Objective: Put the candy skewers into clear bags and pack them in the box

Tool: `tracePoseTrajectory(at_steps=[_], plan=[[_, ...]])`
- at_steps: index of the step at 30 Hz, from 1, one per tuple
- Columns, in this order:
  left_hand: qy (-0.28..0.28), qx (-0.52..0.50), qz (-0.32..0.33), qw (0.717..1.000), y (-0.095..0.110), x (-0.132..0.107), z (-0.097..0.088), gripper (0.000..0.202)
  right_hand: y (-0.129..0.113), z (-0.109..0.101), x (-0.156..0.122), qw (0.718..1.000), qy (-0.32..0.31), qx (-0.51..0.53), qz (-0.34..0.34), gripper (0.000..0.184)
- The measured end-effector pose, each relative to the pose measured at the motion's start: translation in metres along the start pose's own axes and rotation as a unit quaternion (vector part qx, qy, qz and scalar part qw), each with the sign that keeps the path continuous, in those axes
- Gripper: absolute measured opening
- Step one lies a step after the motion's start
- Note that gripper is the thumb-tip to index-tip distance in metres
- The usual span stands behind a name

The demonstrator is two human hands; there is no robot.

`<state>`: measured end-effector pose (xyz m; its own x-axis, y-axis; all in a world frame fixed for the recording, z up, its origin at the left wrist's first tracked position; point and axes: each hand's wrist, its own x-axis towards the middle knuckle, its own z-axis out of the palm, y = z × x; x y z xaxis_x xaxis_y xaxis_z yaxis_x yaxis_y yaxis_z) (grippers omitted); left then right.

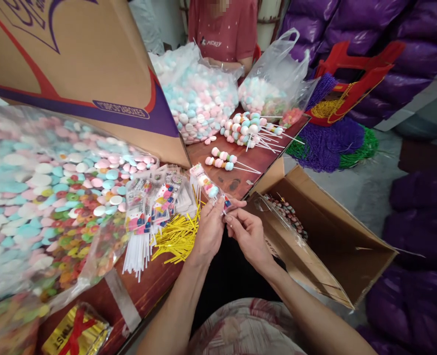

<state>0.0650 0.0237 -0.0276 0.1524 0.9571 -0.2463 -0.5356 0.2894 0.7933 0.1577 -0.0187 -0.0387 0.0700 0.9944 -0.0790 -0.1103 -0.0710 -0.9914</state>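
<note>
My left hand (210, 230) and my right hand (248, 236) meet at the table's edge. Both pinch the lower end of a bagged candy skewer (205, 184), a stick of pastel marshmallows in a clear printed wrapper that points up and left. Just left of my hands lies a heap of gold twist ties (177, 236). Beside it lie several wrapped skewers (150, 212) with white sticks pointing toward me. Unwrapped marshmallow skewers (221, 160) lie farther back on the brown table (155, 286).
A big clear bag of pastel sweets and coloured rings (44, 197) fills the left. A cardboard flap (92, 64) rises behind it. An open carton (325, 241) of wrapped skewers stands at my right. Across the table sits a person in a red shirt (223, 29) behind more candy bags (199, 98).
</note>
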Motion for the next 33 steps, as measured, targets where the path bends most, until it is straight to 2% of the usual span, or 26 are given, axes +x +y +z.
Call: tracePoseTrajectory(at_steps=[4,7,9,11,13,15,17,18,19,20,21,23,26,28,30,33], plan=[[0.001,0.031,0.020,0.999,0.000,-0.006,-0.002,0.021,-0.001,0.005,0.003,0.999,-0.030,0.022,0.023,0.028],[-0.009,0.043,0.027,0.999,0.003,-0.011,-0.003,0.025,-0.008,0.010,0.006,0.995,-0.023,0.089,0.048,0.032],[-0.040,0.026,0.016,0.999,0.009,-0.015,-0.004,0.025,-0.014,0.015,0.009,0.981,-0.028,0.174,0.080,0.033],[-0.066,-0.024,-0.004,0.998,0.020,-0.021,-0.008,0.024,-0.020,0.020,0.010,0.958,-0.065,0.249,0.128,0.034],[-0.060,-0.073,-0.009,0.996,0.032,-0.027,-0.014,0.022,-0.024,0.025,0.010,0.942,-0.117,0.267,0.165,0.032],[-0.034,-0.098,0.004,0.995,0.043,-0.031,-0.022,0.018,-0.026,0.029,0.009,0.950,-0.176,0.203,0.162,0.030],[0.001,-0.111,0.031,0.993,0.051,-0.034,-0.031,0.017,-0.025,0.033,0.009,0.969,-0.222,0.044,0.097,0.029],[0.022,-0.114,0.050,0.992,0.055,-0.034,-0.037,0.020,-0.024,0.035,0.009,0.971,-0.224,-0.067,0.046,0.029],[0.047,-0.112,0.073,0.990,0.058,-0.034,-0.042,0.023,-0.022,0.038,0.010,0.960,-0.210,-0.184,-0.010,0.028],[0.071,-0.104,0.094,0.987,0.061,-0.034,-0.048,0.025,-0.020,0.041,0.010,0.936,-0.183,-0.294,-0.062,0.026],[0.089,-0.091,0.111,0.986,0.064,-0.034,-0.053,0.027,-0.018,0.045,0.011,0.904,-0.153,-0.387,-0.101,0.021],[0.106,-0.060,0.119,0.985,0.067,-0.033,-0.061,0.030,-0.015,0.055,0.013,0.840,-0.122,-0.513,-0.131,0.012],[0.120,-0.037,0.111,0.986,0.067,-0.033,-0.068,0.034,-0.011,0.069,0.016,0.783,-0.132,-0.598,-0.108,0.009],[0.134,-0.040,0.118,0.983,0.064,-0.032,-0.071,0.034,-0.009,0.074,0.017,0.772,-0.140,-0.613,-0.094,0.013],[0.140,-0.049,0.123,0.981,0.061,-0.031,-0.074,0.032,-0.007,0.074,0.019,0.787,-0.140,-0.593,-0.092,0.015],[0.150,-0.049,0.114,0.981,0.059,-0.029,-0.078,0.029,-0.004,0.069,0.025,0.847,-0.115,-0.509,-0.105,0.015]])
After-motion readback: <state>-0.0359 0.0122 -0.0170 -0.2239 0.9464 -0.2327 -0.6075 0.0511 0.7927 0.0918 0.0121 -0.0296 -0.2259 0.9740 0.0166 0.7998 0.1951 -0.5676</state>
